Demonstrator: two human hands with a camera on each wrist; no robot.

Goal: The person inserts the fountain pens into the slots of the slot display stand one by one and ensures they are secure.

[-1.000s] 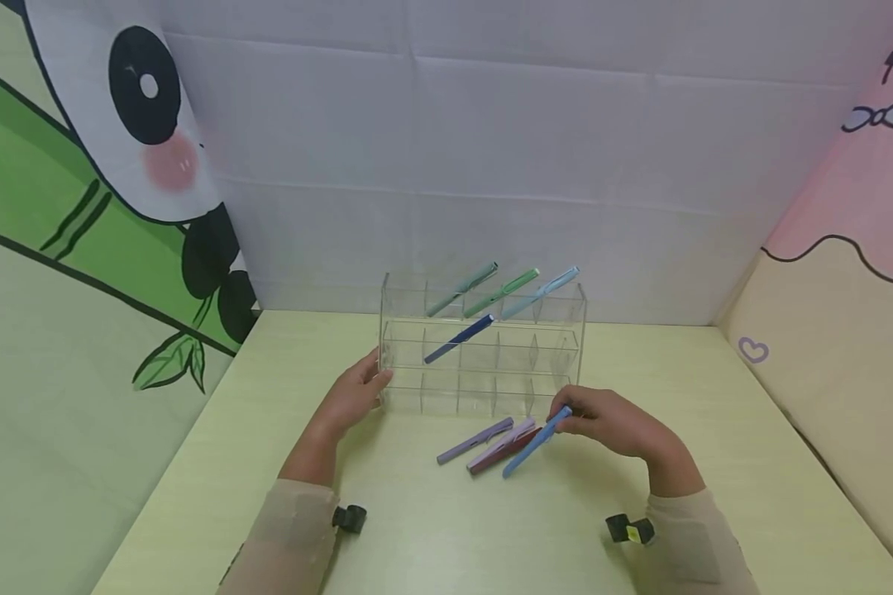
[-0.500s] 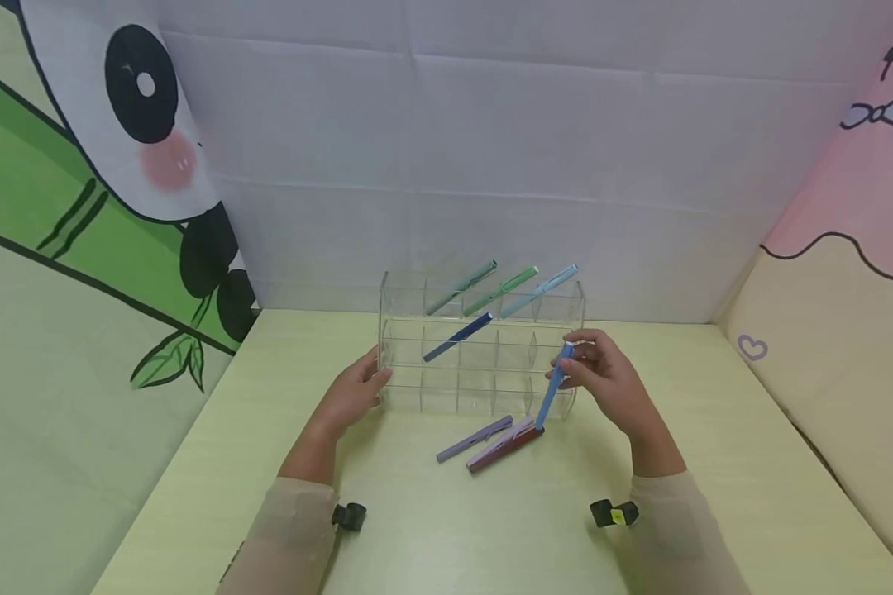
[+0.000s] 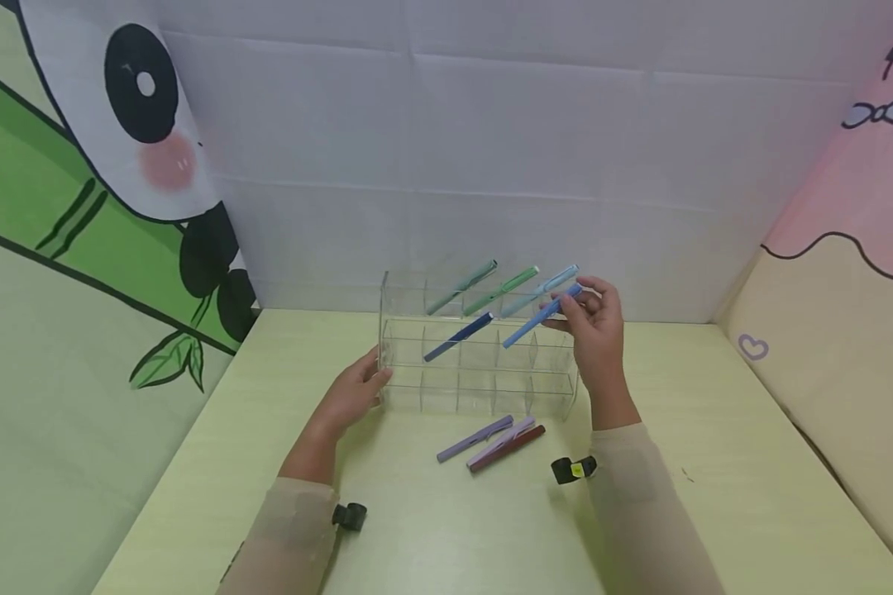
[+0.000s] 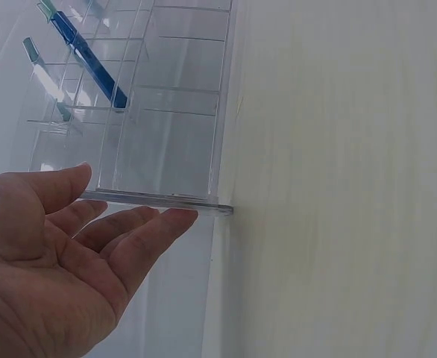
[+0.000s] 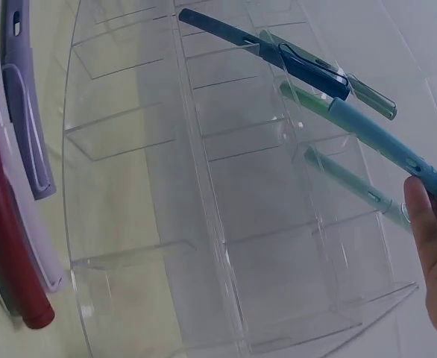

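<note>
A clear acrylic pen rack [image 3: 477, 402] with tiered compartments stands at the table's middle. My left hand [image 3: 350, 392] holds its left side panel, thumb on one face and fingers on the other in the left wrist view. My right hand [image 3: 597, 330] pinches a blue capped pen [image 3: 533, 324], tilted over the middle tier; whether its lower end touches the rack I cannot tell. A dark blue pen [image 3: 457, 337] leans in the middle tier. Along the top tier lean a grey-green pen [image 3: 461, 287], a green pen [image 3: 500, 292] and a light blue pen [image 3: 530, 298].
In front of the rack lie a purple pen [image 3: 475, 439], a lilac pen [image 3: 519, 427] and a dark red pen [image 3: 508, 450], the last two side by side. A white cloth [image 3: 521, 165] hangs behind the table, with printed panels at both sides.
My right hand has lifted the blue pen off the table beside the dark red one and carried it up and away to the middle tier. The left hand stays on the rack.
</note>
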